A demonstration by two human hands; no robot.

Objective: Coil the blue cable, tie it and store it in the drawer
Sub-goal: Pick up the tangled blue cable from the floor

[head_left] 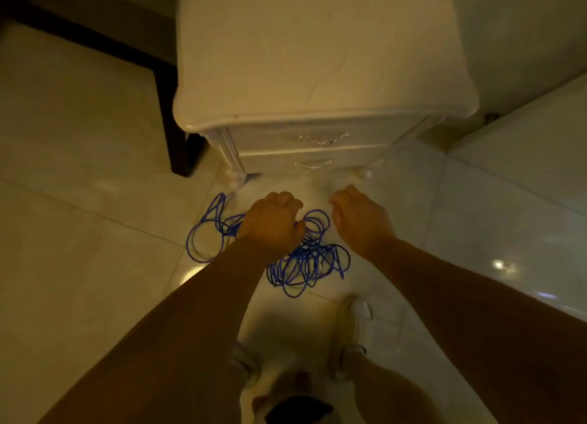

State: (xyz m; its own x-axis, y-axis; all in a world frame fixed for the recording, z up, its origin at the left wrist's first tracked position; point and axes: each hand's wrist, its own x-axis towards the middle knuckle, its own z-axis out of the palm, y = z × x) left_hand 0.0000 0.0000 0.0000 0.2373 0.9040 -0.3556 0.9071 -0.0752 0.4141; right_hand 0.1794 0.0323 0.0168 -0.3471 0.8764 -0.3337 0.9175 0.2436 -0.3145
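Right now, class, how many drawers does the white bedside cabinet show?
2. The upper drawer sits just under the cabinet top; the lower drawer directly beneath it. Both are shut; none looks hidden.

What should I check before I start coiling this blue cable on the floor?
1. Blue cable coiled: not ok, it lies in a loose tangle on the tiled floor.
2. Left hand has a grip: cannot tell, its curled fingers hide the cable beneath.
3. Right hand free: ok, it holds nothing, beside the tangle.
4. Cable end found: cannot tell, no connector shows.
5. Nightstand drawers open for storing: not ok, both are shut.
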